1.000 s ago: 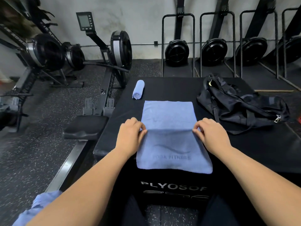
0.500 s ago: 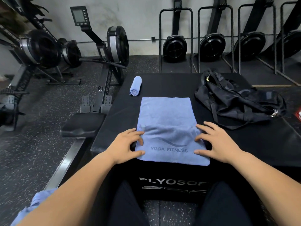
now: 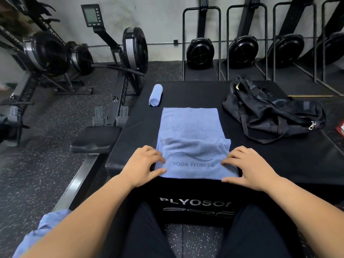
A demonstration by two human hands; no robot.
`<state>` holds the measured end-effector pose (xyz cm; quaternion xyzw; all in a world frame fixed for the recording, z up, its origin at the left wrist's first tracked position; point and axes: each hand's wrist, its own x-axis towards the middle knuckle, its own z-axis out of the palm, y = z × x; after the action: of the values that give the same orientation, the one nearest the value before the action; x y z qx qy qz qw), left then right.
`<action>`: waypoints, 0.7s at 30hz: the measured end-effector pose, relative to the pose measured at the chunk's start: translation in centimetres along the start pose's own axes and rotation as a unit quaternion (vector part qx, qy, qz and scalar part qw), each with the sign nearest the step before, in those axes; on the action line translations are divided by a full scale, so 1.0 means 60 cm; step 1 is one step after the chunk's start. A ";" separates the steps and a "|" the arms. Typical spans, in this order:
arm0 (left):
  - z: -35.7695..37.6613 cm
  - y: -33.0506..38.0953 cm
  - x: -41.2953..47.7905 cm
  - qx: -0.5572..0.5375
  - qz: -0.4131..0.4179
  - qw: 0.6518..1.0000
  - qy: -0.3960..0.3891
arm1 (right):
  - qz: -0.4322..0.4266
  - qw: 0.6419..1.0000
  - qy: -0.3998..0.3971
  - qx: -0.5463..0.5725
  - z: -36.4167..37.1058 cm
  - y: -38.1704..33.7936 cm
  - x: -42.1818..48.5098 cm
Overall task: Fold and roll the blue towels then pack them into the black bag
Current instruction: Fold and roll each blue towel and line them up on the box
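A folded blue towel (image 3: 189, 127) printed YOGA FITNESS lies flat on the black plyo box (image 3: 186, 94). Its near end is at the box's front edge, with a low fold across it. My left hand (image 3: 144, 165) holds the near left corner, thumb and fingers curled on the cloth. My right hand (image 3: 249, 165) holds the near right corner the same way. A rolled blue towel (image 3: 155, 94) lies at the box's far left. The black bag (image 3: 268, 112) lies slumped at the far right.
More blue cloth (image 3: 44, 226) shows by my left arm at the lower left. A rowing machine (image 3: 119, 75) and its seat (image 3: 95, 138) stand close to the box's left side. Upright rowers (image 3: 201, 51) line the back wall.
Both hands came back from the towel's middle to its near corners, and the fingers curled onto the near edge. The camera dipped slightly.
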<state>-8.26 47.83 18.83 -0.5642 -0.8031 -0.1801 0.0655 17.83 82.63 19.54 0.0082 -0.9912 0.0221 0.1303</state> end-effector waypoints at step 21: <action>-0.015 0.009 0.016 -0.214 -0.222 0.949 0.070 | 0.265 0.932 0.081 0.233 -0.013 0.003 0.020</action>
<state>-8.16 48.52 20.07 -0.3586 -0.8439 -0.3968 -0.0420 16.85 82.86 20.57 -0.2268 -0.9104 0.2867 0.1939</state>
